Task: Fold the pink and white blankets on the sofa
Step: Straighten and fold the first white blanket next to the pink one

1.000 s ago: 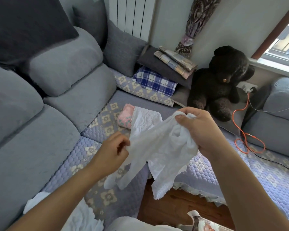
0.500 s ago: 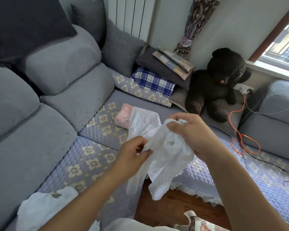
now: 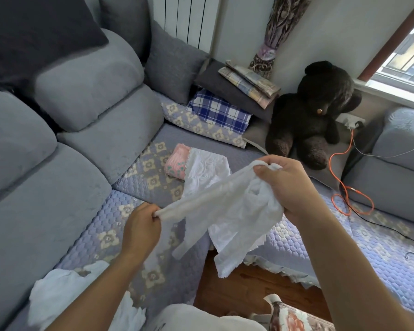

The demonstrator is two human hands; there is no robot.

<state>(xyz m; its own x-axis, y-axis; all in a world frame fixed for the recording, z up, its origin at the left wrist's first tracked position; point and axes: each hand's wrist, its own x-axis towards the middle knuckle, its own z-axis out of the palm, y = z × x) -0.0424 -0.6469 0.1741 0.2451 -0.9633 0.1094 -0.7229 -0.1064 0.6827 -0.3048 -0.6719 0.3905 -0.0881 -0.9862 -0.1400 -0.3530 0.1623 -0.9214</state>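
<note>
A crumpled white blanket (image 3: pixel 227 211) hangs in the air between my hands over the sofa's front edge. My left hand (image 3: pixel 141 228) pinches one end of it, low and to the left. My right hand (image 3: pixel 289 187) grips a bunched part higher up on the right. The cloth stretches in a band between the two hands and its loose ends dangle below. Behind it, on the seat, lies a folded pink blanket (image 3: pixel 176 161) with a folded white lace blanket (image 3: pixel 207 168) against its right side. Another rumpled white cloth (image 3: pixel 58 295) lies on the seat at lower left.
The grey corner sofa (image 3: pixel 65 187) has a quilted floral seat cover (image 3: pixel 105 235). A stack of folded plaid cloths (image 3: pixel 220 111) and a dark teddy bear (image 3: pixel 313 111) fill the corner. An orange cable (image 3: pixel 344 187) loops over the right seat. Wooden floor (image 3: pixel 249 290) shows below.
My left hand has moved down and left, away from my right hand, and the white blanket is now drawn out into a band between them. The view has shifted slightly.
</note>
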